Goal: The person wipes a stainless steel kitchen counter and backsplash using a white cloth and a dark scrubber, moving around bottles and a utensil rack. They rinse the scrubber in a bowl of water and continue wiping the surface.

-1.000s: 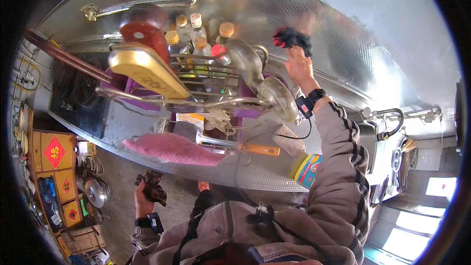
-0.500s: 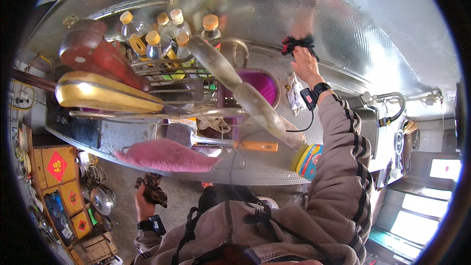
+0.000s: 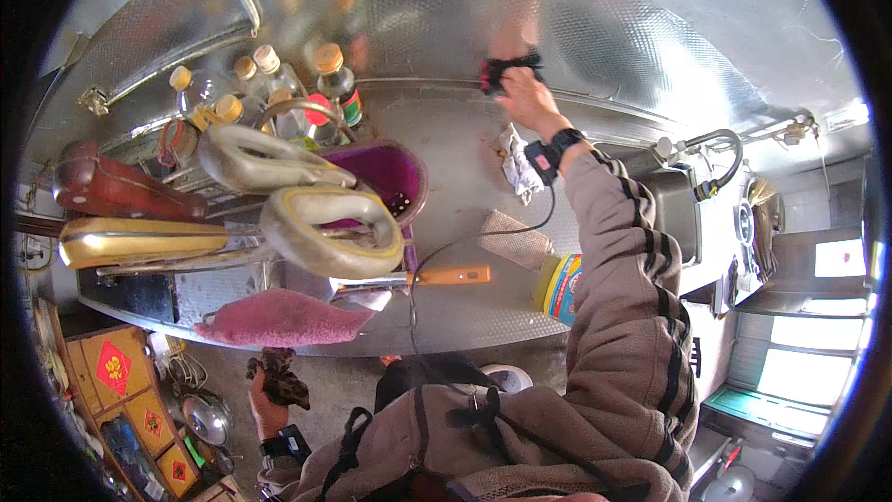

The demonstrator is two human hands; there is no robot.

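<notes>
My right hand is stretched out to the back of the metal counter. Its fingers are closed on a black and red cloth, pressed where the counter meets the patterned metal backsplash. Just below that wrist lies a crumpled white rag. My left hand hangs low at the left, in front of the counter's front edge. It grips a dark brown, mottled cloth. A pink towel lies along the front edge above it.
Close to the camera, scissors handles and knife handles stick up from a rack. Behind them are several bottles and a purple basket. A wooden-handled utensil, a yellow-lidded tub and a sink are nearer and right.
The view has shifted, so the rack, bottles and counter things appear farther left. My right hand still presses the cloth at the backsplash; my left hand keeps its cloth.
</notes>
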